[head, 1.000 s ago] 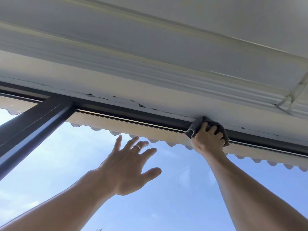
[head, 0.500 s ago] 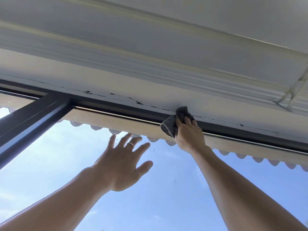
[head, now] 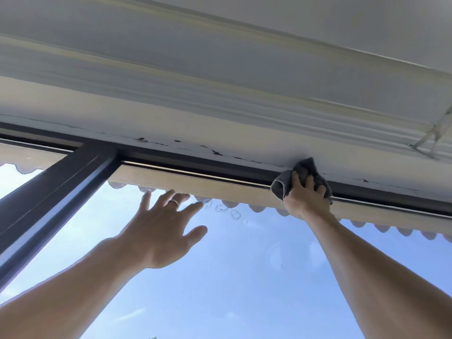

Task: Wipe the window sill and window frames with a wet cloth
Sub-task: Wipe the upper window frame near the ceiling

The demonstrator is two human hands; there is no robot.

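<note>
The right hand (head: 305, 199) is raised overhead, its fingers curled over a bunched grey cloth (head: 293, 178) and pressing it up against the dark top rail of the window frame (head: 195, 165). The cloth bulges out to the left of the knuckles and above the fingertips, where its upper edge touches the cracked white strip of wall (head: 220, 133) just over the rail. Whether the thumb wraps under the cloth cannot be told, since it is hidden behind the hand.

The left hand (head: 163, 228) is lower and well to the left of the right one, fingers straight and spread, palm turned toward the glass pane (head: 244, 277); it holds nothing. A ring (head: 174, 202) sits on one of its middle fingers. Its fingertips reach up near the scalloped edge of a beige awning (head: 190, 185) seen through the glass.

Between the two hands, a few ring-shaped water marks (head: 234, 214) sit on the pane. Left of the left hand, a dark vertical frame bar (head: 56, 196) runs down from the top rail. Above both hands stretches white moulding (head: 220, 77).
</note>
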